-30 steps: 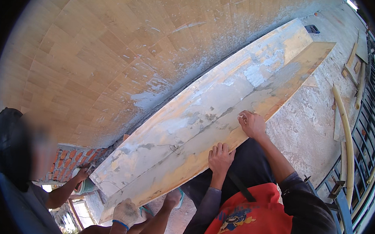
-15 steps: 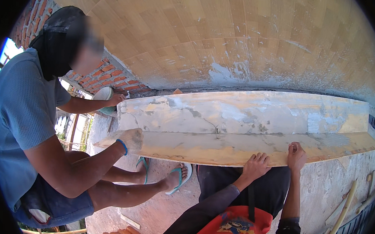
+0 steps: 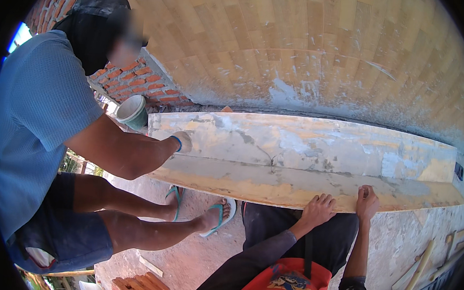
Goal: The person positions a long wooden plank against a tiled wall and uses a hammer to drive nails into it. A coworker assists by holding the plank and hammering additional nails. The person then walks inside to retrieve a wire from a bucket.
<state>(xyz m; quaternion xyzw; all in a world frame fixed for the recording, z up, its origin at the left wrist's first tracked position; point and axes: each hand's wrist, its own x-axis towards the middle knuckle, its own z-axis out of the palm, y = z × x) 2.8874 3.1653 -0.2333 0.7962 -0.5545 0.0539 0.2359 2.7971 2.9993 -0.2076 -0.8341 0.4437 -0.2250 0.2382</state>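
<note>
A long angled board (image 3: 240, 184), smeared with grey and white plaster, lies across in front of me, its two faces meeting in a lengthwise corner. My left hand (image 3: 319, 210) curls its fingers over the board's near edge, just above my lap. To its right, my right hand (image 3: 367, 202) rests at the same edge with fingers bent together; whatever is between them is hidden. At the board's left end, a co-worker's pale hand with a blue wristband (image 3: 183, 141) reaches onto the upright face. Any tool in that hand does not show.
The co-worker in a blue shirt (image 3: 49, 91) leans in from the left. A pale bucket (image 3: 133, 111) stands beyond the board's left end. Stacked bricks (image 3: 141, 286) lie on the floor at lower left, wooden strips (image 3: 412, 278) at lower right. A tiled wall (image 3: 302, 32) rises behind.
The co-worker has leaned forward, and the wristbanded hand went from the board's near left edge up to its upright face. The other hand left the bucket's rim. My hands stay put.
</note>
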